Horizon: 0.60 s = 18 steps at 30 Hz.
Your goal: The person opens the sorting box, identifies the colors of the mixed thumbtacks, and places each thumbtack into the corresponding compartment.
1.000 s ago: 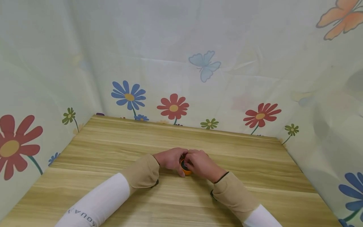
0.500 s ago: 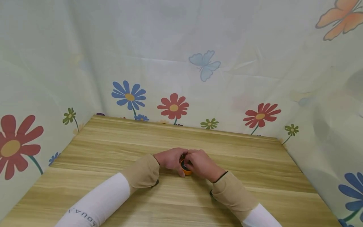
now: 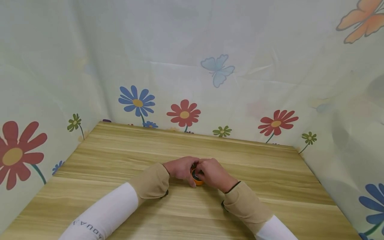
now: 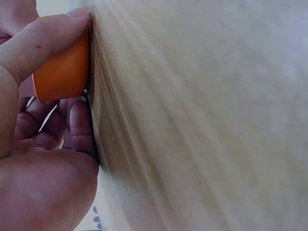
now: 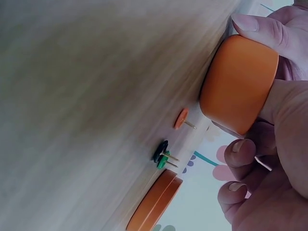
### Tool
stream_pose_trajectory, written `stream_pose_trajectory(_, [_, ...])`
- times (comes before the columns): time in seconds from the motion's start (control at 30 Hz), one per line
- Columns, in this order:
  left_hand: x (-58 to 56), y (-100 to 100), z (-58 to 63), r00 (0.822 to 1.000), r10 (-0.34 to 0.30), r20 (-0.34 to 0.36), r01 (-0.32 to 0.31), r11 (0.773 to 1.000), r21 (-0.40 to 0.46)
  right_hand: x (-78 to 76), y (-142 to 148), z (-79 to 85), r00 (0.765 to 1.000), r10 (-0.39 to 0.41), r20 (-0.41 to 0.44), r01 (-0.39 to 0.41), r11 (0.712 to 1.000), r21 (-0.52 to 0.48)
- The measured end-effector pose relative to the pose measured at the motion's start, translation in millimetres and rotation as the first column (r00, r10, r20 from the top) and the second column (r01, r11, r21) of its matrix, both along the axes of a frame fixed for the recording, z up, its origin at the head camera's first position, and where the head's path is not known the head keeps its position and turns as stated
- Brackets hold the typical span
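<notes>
A small round orange tub (image 3: pixel 198 182) stands on the wooden table between both hands. My left hand (image 3: pixel 181 169) grips it from the side; its thumb (image 4: pixel 45 41) presses on the orange wall in the left wrist view. The right hand (image 3: pixel 215 175) bends over the tub with thumb and forefinger dipped into its mouth; I cannot tell what they hold, as the tub wall hides the tips. In the right wrist view an orange thumbtack (image 5: pixel 181 118), a black thumbtack (image 5: pixel 160 151) and a green thumbtack (image 5: pixel 162 160) lie beside the tub, points up.
An orange lid (image 5: pixel 153 202) rests on the table past the thumbtacks. The wood-grain table (image 3: pixel 144 143) runs back to a white curtain (image 3: pixel 168 66) printed with flowers and butterflies, which also closes in both sides.
</notes>
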<state>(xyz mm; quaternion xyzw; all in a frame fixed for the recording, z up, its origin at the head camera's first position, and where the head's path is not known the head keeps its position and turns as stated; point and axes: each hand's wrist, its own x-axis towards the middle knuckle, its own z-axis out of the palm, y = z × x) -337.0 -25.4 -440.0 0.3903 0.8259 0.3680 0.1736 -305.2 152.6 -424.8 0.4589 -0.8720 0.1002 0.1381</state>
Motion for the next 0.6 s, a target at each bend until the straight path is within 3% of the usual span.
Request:
stream_pose_trajectory(0.37, [-2.5, 0.8, -3.7, 1.0, -0.011, 0.007, 0.011, 1.0, 0.013, 0.4, 0.7, 2.7, 0.998, -0.024, 0.052, 0.023, 1.0, 0.02])
stream_pose_trajectory(0.6, [0.4, 0.9, 1.2, 0.999, -0.009, 0.035, 0.008, 0.999, 0.031, -1.1, 1.9, 8.4, 0.991, -0.039, 0.131, 0.04, 0.999, -0.005])
